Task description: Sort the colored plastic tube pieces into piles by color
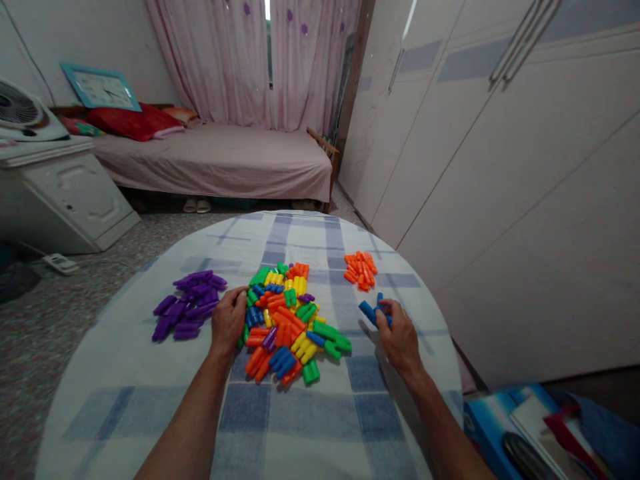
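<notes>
Forearms at bottom centre over checked tablecloth (150, 400); left hand (229, 320) curled, fingertips on left edge of mixed pile (290, 320) mid-frame, can't tell if gripping; right hand (400, 337) pinched shut on blue pieces (373, 310) right of centre, below orange pile (361, 270); purple pile (187, 305) centre-left.
</notes>
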### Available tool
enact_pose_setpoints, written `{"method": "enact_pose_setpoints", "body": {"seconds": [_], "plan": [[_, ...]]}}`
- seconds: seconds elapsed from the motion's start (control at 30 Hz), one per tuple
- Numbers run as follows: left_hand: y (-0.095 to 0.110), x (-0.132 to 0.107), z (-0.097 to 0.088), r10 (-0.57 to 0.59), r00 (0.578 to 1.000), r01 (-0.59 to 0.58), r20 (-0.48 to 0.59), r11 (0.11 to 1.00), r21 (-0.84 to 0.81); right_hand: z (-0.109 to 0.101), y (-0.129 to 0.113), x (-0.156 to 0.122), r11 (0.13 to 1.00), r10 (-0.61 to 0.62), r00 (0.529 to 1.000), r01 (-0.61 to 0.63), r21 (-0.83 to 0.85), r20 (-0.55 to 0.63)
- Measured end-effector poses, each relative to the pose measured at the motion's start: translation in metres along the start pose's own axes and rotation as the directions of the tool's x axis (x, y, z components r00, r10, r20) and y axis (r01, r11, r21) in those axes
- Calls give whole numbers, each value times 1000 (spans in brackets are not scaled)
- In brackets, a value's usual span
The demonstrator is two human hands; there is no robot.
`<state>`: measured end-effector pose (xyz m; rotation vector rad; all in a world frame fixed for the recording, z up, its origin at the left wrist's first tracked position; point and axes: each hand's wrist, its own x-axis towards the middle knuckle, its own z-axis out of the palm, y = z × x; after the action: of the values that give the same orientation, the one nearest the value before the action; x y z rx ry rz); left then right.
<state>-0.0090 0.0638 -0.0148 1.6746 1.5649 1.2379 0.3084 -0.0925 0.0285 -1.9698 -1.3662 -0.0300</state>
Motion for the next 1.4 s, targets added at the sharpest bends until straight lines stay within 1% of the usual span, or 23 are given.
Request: {"method": "enact_pose_setpoints", "body": {"seconds": [0.07,0.17,0.3,0.4,0.47,0.53,0.6,0.67,0.73,0.83,0.93,1.0,1.1,1.17,1.27,1.4], "plan": [[1,0,0,-1,1000,1,-4,1000,5,-5,14,-6,997,-38,999,40,-72,33],[-1,1,0,11,1000,-11,0,1000,15,-7,23,-13,988,-82,995,89,-126,59],[-3,2,0,20,1000,-20,4,1000,18,-5,30,-13,969,-119,993,117,-217,5],[-4,2,0,28,1000,-28,5,1000,5,-3,35,-11,949,-129,990,108,-296,-51],[-4,1,1,37,999,-37,-1,999,-3,-3,36,-8,948,-137,987,104,-301,-89],[-3,1,1,40,999,-40,-7,999,-8,-2,31,-4,953,-162,980,126,-276,-112],[-1,0,2,38,999,-38,-13,999,-11,2,17,2,959,-213,971,186,-214,-109],[1,-1,2,34,999,-35,-19,999,-14,11,-5,9,958,-275,958,266,-108,-81],[2,-1,2,28,999,-29,-21,999,-19,23,-34,17,945,-325,945,326,20,-26],[2,-2,2,18,1000,-18,-10,1000,-19,46,-84,30,925,-364,927,350,147,84],[0,-1,1,18,1000,-18,0,1000,-16,73,-127,40,920,-388,897,362,149,214],[0,-1,1,26,1000,-26,2,999,-18,89,-147,44,922,-386,873,374,99,299],[-1,-1,2,33,999,-33,4,999,-25,108,-162,46,932,-325,850,361,-11,414],[-1,0,2,22,1000,-22,4,999,-27,115,-166,45,937,-276,849,342,-71,451],[-1,0,2,-2,1000,2,2,1000,-23,119,-166,43,943,-252,867,320,-92,430],[-2,0,1,1,1000,-1,2,1000,-13,117,-162,44,957,-259,889,289,-24,378]]}}
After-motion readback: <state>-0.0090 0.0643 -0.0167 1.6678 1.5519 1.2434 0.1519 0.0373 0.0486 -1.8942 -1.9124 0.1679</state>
